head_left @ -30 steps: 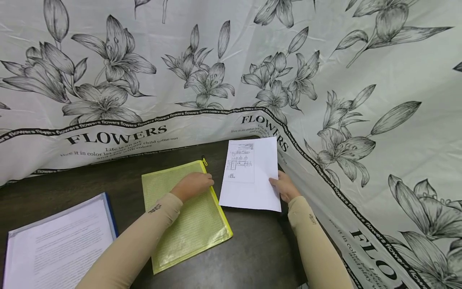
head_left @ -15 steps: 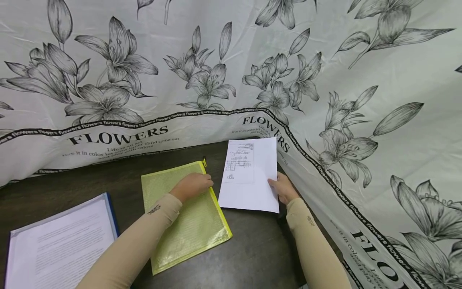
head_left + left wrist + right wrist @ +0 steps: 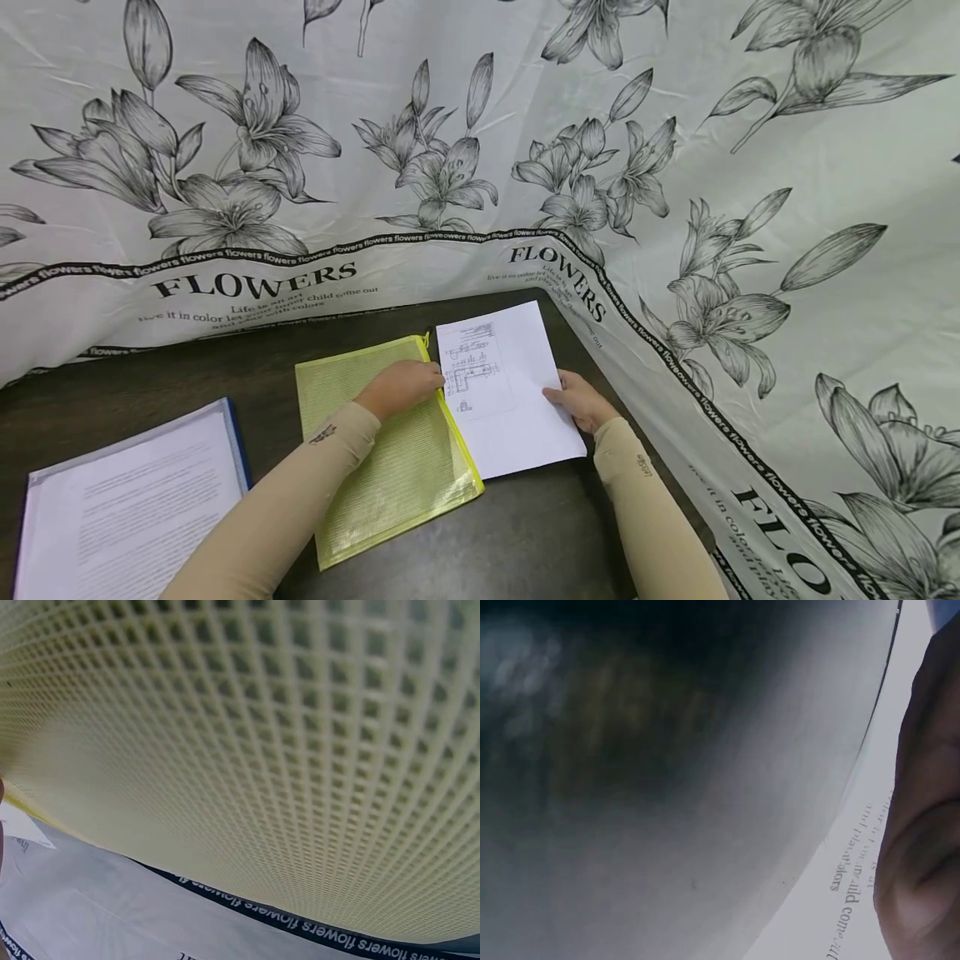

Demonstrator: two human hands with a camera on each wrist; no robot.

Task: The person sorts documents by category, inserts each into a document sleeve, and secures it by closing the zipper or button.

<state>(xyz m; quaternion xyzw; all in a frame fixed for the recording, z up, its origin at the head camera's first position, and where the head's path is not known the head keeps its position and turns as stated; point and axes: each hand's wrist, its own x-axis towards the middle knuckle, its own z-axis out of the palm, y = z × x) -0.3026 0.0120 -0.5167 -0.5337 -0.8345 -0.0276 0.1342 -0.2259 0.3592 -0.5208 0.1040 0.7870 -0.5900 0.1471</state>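
A yellow mesh zip pouch lies on the dark table, its zipper side facing right. My left hand reaches over it and grips that right edge, fingers curled; the mesh fills most of the left wrist view. Right beside the pouch are white sheets with a printed line drawing, tilted, their left edge meeting the zipper edge. Whether that edge is inside the opening I cannot tell. My right hand pinches the sheets at the right side, thumb on top. In the right wrist view the paper is blurred.
To the left lies a clear folder with a blue spine and printed pages. A white flower-print curtain hangs along the back and right edges of the dark table.
My right hand has brought the sheets left and slightly nearer, turning them until their left edge meets the pouch. The left hand keeps its grip on the pouch.
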